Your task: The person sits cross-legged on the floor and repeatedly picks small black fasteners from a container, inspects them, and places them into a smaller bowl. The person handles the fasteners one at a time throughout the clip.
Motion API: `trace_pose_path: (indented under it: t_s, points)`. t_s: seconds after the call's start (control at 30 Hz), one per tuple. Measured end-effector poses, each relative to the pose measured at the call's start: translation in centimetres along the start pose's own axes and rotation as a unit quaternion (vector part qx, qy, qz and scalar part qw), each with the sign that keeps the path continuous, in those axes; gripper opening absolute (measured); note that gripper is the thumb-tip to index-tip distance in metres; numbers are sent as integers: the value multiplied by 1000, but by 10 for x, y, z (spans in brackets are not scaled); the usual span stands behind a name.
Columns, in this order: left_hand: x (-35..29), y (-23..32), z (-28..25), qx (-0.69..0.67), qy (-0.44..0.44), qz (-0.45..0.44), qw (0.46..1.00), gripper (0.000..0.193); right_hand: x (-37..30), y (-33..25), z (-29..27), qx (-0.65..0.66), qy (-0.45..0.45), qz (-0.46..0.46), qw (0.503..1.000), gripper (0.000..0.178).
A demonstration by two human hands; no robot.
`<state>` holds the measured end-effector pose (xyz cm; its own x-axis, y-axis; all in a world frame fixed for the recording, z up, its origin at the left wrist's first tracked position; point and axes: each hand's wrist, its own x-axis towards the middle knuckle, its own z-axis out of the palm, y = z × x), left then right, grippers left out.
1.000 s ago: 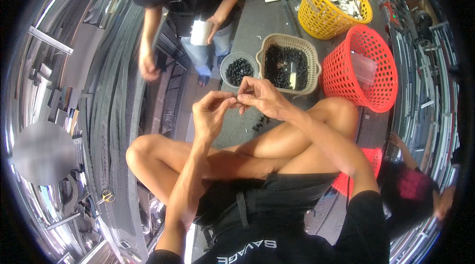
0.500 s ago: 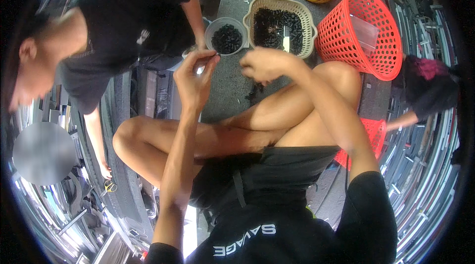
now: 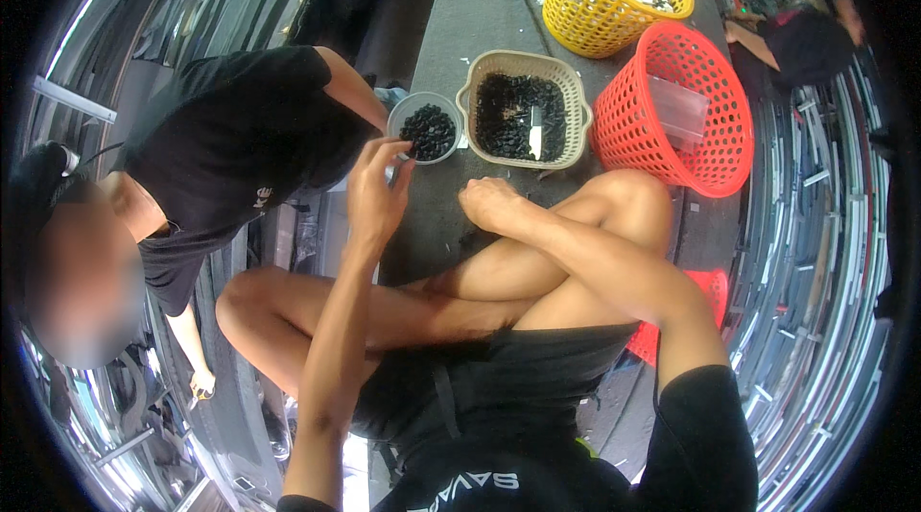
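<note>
At the near-left rim of a round clear tub [image 3: 392, 115], my left hand [image 3: 376, 193] is raised with thumb and index fingertip close together in a pinch. Whatever may be between those fingertips is too small to make out. Small black pieces [image 3: 429, 132] heap up inside the tub. My right hand [image 3: 491, 204] is curled closed above my crossed legs, in front of a beige square basket [image 3: 587, 116]; its fingers hide anything held. More small black pieces [image 3: 504, 133] fill that basket, and a pale flat strip [image 3: 536, 133] stands among them.
A red perforated basket [image 3: 614, 133] leans at the right with a clear plastic container [image 3: 679, 114] inside. Behind it a yellow basket [image 3: 574, 21] holds pale scraps. A co-worker in black [image 3: 240, 142] bends close on the left, holding scissors [image 3: 202, 395]. Another person [image 3: 806, 51] works at far right.
My left hand has come to the tub's rim. My right hand has curled tighter. The view has shifted, and the co-worker on the left has leaned lower, now with scissors in hand.
</note>
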<state>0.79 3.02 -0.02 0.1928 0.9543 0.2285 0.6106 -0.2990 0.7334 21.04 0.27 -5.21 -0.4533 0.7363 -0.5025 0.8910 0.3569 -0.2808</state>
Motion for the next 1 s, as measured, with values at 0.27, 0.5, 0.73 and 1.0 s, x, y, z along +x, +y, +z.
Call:
trace_pose_path:
  t_s: [0.27, 0.5, 0.73, 1.0]
  points:
    - [-43, 14, -4, -45, -114, -54, 991, 21, -12, -9, -41, 40, 49, -19, 998, 25]
    - [-31, 22, -3, -137, -115, -150, 972, 23, -19, -19, -79, 400, 40, 4, 915, 37]
    - [-30, 19, 2, -173, -65, -143, 972, 20, -4, 53, -96, 239, 313, 9, 919, 29]
    - [-28, 12, 7, -134, -67, -148, 978, 23, 35, 108, -40, 55, 225, 115, 966, 28]
